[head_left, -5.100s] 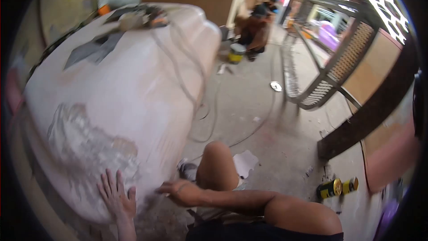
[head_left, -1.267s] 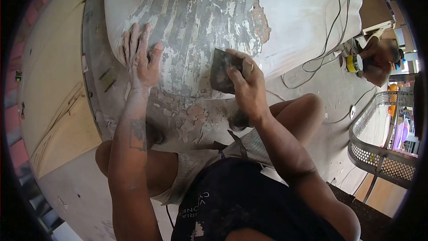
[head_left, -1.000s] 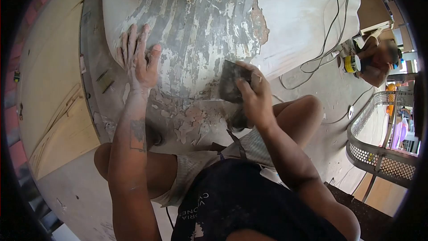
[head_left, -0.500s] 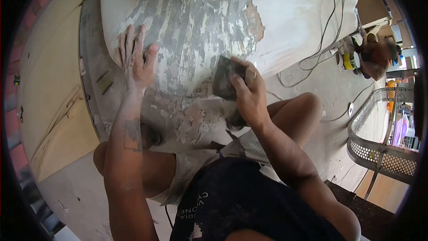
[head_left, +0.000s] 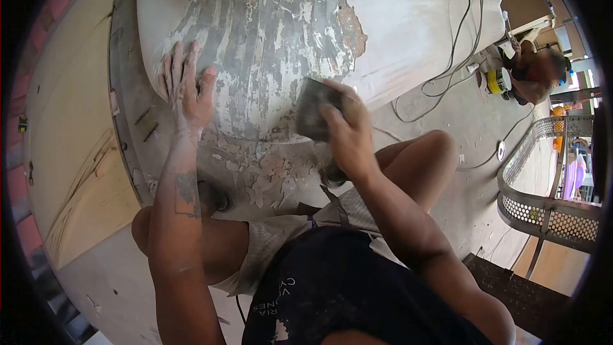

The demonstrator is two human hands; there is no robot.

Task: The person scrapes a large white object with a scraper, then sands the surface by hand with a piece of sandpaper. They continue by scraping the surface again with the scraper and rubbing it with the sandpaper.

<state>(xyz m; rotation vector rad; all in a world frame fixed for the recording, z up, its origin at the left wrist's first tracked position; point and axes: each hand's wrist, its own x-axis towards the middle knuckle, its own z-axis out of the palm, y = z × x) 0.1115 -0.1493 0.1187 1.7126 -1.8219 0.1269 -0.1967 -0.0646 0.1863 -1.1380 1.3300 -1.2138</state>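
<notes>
A person's left hand [head_left: 186, 92] lies on the near left of a panel [head_left: 268, 51], a pad [head_left: 311, 108] in the right hand [head_left: 348, 128] at its near edge, flakes [head_left: 271, 172] on the floor [head_left: 479, 198] below, a board [head_left: 67, 134] at left and a co-worker [head_left: 533, 76] beside a bucket [head_left: 497, 81] at right

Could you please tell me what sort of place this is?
Probably a repair workshop: a large pale shell with a streaked grey patch, scattered flakes and a perforated metal frame suggest it.

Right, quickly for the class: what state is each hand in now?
Left hand: open, fingers resting on the patchy panel.
Right hand: closed, holding a dark flat piece.
</notes>
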